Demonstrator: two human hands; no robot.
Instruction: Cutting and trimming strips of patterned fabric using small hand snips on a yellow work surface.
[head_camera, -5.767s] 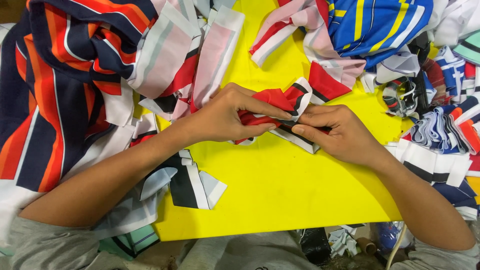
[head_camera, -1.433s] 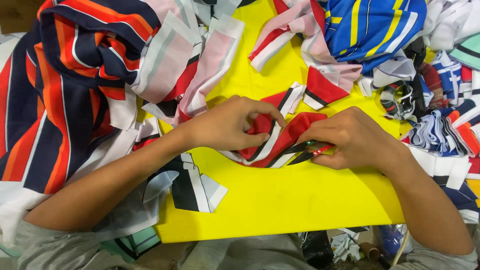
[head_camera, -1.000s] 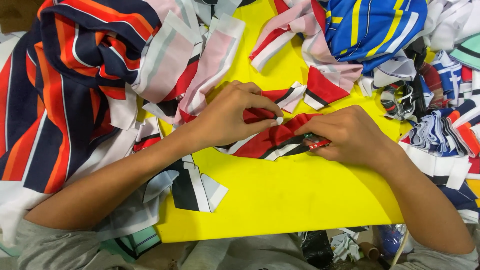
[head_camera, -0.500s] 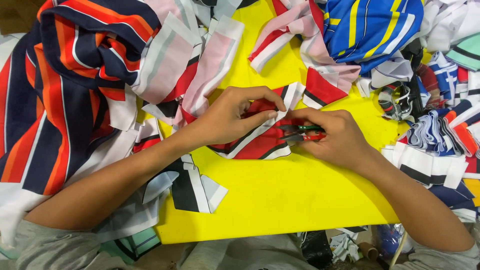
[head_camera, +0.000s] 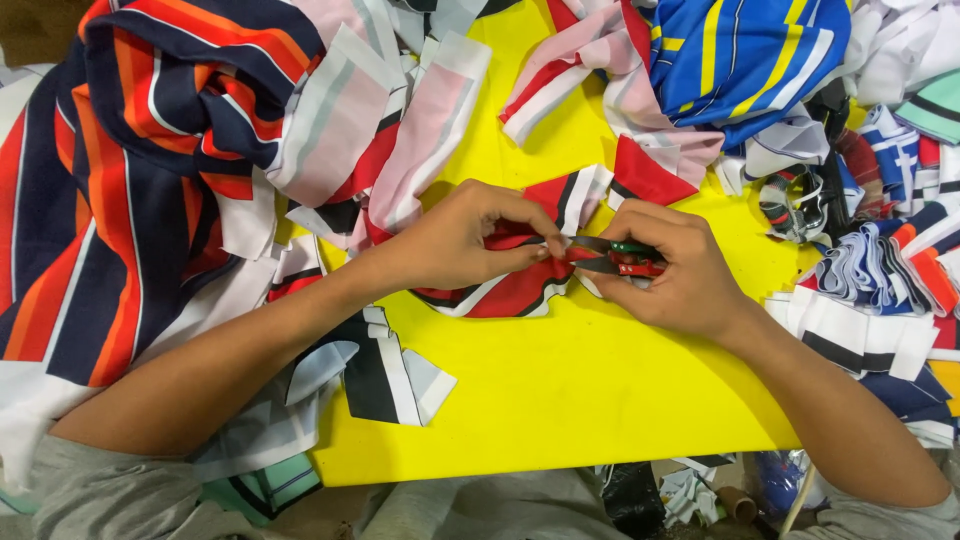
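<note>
Scissors (head_camera: 610, 262) with red handles lie sideways, long axis left to right, blades pointing left toward the left hand (head_camera: 470, 240). The right hand (head_camera: 670, 275) grips them; the left hand pinches the red striped fabric piece (head_camera: 510, 290) on the yellow desk (head_camera: 560, 400).

Our yellow table (head_camera: 560, 400), crowded with striped cloth

We see its bright yellow top bare only in the near middle; a heap of navy, orange and white striped fabric (head_camera: 120, 180) covers the left side, pink and white striped pieces (head_camera: 420, 130) lie toward the far edge, a blue and yellow striped cloth (head_camera: 750, 60) sits at the far right, small folded striped bands (head_camera: 880, 300) pile along the right edge, and a red, white and black striped piece (head_camera: 510, 295) lies mid-table.
</note>
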